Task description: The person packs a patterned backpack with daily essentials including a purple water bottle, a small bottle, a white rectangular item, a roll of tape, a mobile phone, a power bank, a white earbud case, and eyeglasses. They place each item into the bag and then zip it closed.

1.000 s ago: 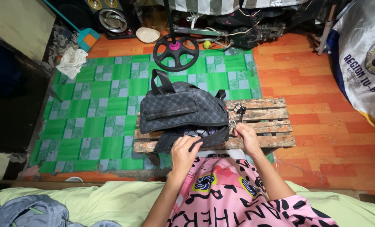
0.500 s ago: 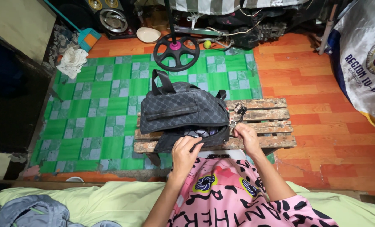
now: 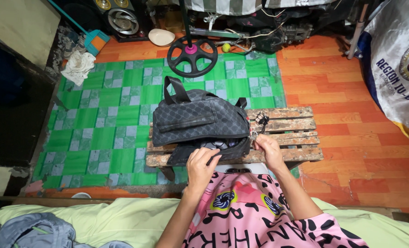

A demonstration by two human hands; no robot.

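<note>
A: We see 1 green checked mat [image 3: 108,124] covering the orange floor [image 3: 347,138], and on its near edge stands 1 worn wooden bench [image 3: 282,133].

B: We agree. On the left part of that bench lies 1 dark quilted bag [image 3: 197,120], its handle [image 3: 173,91] pointing away from us and its near side gaping open along the zip.

A: We make out dark cloth inside the opening, though we cannot tell what it is.

B: Now the 2 hands. We see the left hand [image 3: 201,166] curled over the near lip of the bag, fingers closed on the edge of the opening, thumb on the outside.

A: And the right hand [image 3: 268,150] sits at the bag's right corner, fingers pinched together on the zip end, just below a bunch of keys [image 3: 259,122] hanging by the corner.

B: We cannot tell whether the fingers hold the zip pull itself or the fabric beside it.

A: Nearer us we see pink patterned clothing [image 3: 255,216], and a pale green sheet [image 3: 103,216] underneath.

B: Farther off, 1 black wheel [image 3: 191,56] lies on the mat's far edge, with 1 small green ball [image 3: 225,47] near it.
</note>
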